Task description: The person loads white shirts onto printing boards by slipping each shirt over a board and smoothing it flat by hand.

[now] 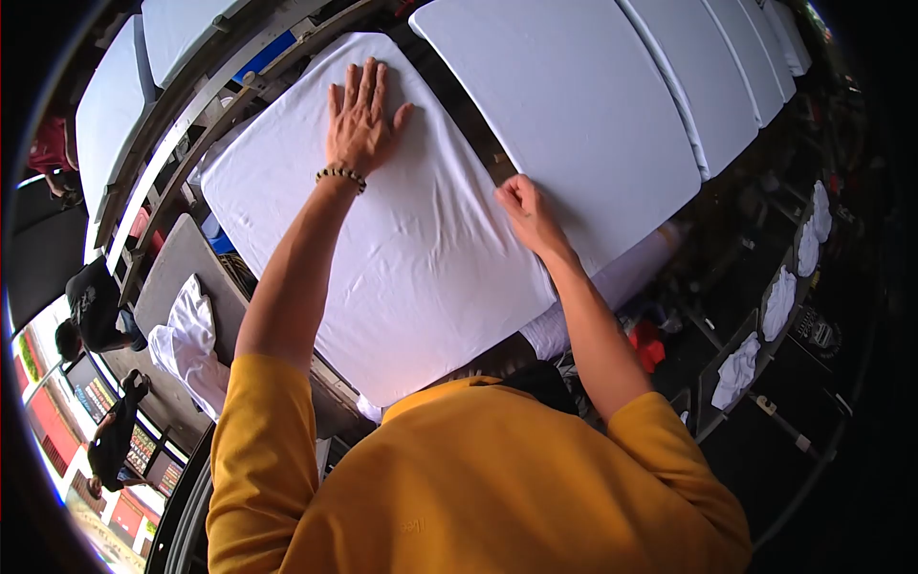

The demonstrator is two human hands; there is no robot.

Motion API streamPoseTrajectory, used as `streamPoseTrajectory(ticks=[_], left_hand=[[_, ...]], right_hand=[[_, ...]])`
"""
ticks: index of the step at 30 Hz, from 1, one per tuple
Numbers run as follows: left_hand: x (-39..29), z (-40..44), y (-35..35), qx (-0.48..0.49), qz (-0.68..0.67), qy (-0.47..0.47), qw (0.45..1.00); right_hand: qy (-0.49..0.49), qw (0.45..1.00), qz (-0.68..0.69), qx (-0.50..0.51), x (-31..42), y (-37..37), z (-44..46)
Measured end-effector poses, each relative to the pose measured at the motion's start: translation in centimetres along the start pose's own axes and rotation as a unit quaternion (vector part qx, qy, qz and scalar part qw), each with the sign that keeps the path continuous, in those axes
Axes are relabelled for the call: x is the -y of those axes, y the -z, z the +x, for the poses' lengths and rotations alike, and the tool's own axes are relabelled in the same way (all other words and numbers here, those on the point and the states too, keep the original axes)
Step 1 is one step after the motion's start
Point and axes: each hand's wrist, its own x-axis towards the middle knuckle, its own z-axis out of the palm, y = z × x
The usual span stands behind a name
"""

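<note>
White cloth (411,287) lies wrinkled, steadied by a flat, splayed left hand (361,132); the right hand (532,218) curls at its edge, grip unclear. Wrinkles call for gentle, even tension.

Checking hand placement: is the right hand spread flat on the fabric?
No, the right hand is curled at the edge of the white fabric.

So there's one cam, worn on the head, super wide, looking forward and down at the white board (382,253) from pretty close above, with the wearer's yellow shirt (497,488) filling the near side.
</note>
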Motion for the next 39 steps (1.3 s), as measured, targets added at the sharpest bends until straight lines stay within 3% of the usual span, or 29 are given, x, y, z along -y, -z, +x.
streamPoseTrajectory(ticks=[3, 4, 6, 7, 8, 12, 15, 18, 24, 27, 28, 29, 31, 32, 36, 39], left_hand=[[-1.6, -2.0, 0.9, 0.004, -0.024, -0.006, 1.0], [-2.0, -2.7, 1.2, 0.007, -0.028, -0.006, 1.0], [-2.9, -4.0, 1.9, 0.014, -0.035, -0.004, 0.999], [-3.3, -4.7, 2.3, 0.018, -0.042, -0.003, 0.999], [-3.6, -5.3, 2.5, 0.025, -0.043, -0.002, 0.999], [-4.7, -7.2, 3.8, 0.057, -0.059, 0.008, 0.997], [-4.8, -7.5, 3.9, 0.063, -0.061, 0.007, 0.996], [-4.8, -7.4, 4.2, 0.07, -0.058, 0.01, 0.996], [-4.7, -7.4, 4.0, 0.068, -0.062, 0.015, 0.996], [-4.8, -7.4, 4.1, 0.073, -0.064, 0.016, 0.995], [-4.8, -7.4, 4.2, 0.075, -0.064, 0.017, 0.995], [-4.8, -7.4, 4.3, 0.074, -0.066, 0.018, 0.995], [-4.8, -7.4, 4.4, 0.074, -0.07, 0.019, 0.995], [-4.8, -7.3, 4.4, 0.074, -0.071, 0.019, 0.995], [-4.6, -7.5, 4.4, 0.078, -0.072, 0.02, 0.994], [-4.3, -7.4, 4.2, 0.072, -0.079, 0.011, 0.994]], right_hand=[[-0.001, 0.995, -0.095, -0.008, 1.2, -1.8, 2.6], [-0.002, 0.982, -0.168, 0.082, 0.2, -2.3, 4.4], [-0.195, 0.974, 0.076, 0.086, 0.4, -3.3, 6.8], [-0.246, 0.91, 0.287, 0.171, 0.6, -2.7, 7.5], [-0.329, 0.795, 0.452, 0.237, 1.3, -1.9, 8.2], [-0.271, 0.803, 0.475, 0.238, 1.8, -1.6, 8.3], [-0.214, 0.899, 0.372, 0.086, 4.6, -1.7, 6.7], [-0.199, 0.955, 0.215, 0.047, 2.0, -2.9, 7.8], [-0.125, 0.974, 0.186, -0.036, 1.4, -5.2, 7.9], [-0.274, 0.954, 0.124, -0.011, 6.7, -4.2, 8.4], [-0.282, 0.938, 0.199, 0.022, 2.2, -5.5, 11.3], [-0.296, 0.901, 0.292, 0.123, 2.8, -4.6, 12.4], [-0.307, 0.771, 0.457, 0.32, 4.6, -3.0, 13.7], [-0.292, 0.757, 0.47, 0.346, 4.4, -3.1, 14.6], [-0.281, 0.776, 0.499, 0.264, 2.6, -4.7, 15.9], [-0.206, 0.83, 0.476, 0.207, 1.8, -5.2, 15.7]])
